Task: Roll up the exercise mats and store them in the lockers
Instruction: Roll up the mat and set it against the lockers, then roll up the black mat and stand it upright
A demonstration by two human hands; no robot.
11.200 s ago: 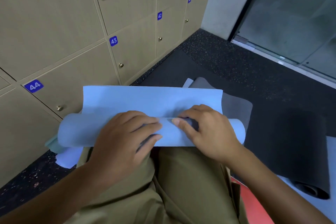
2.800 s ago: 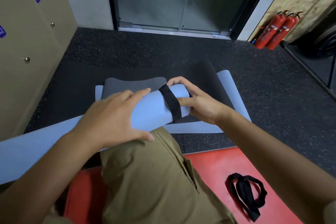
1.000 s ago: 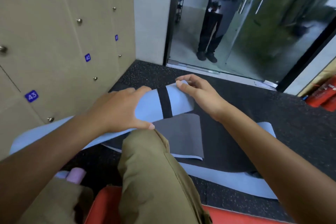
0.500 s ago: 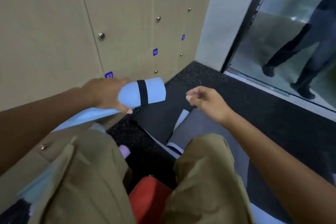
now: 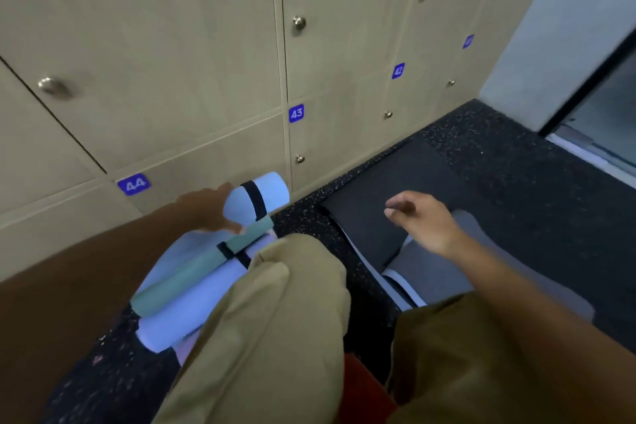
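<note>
Single view, head-worn, wide-angle. It looks forward and steeply down from above the person's bent knees, close to them. It faces a wall of lockers that fills the upper left, near the lens. Speckled dark floor runs off to the right. Frame edges bend noticeably. No second view to overlap.

Left hand grips; right hand hovers, fingers loosely curled.
</note>
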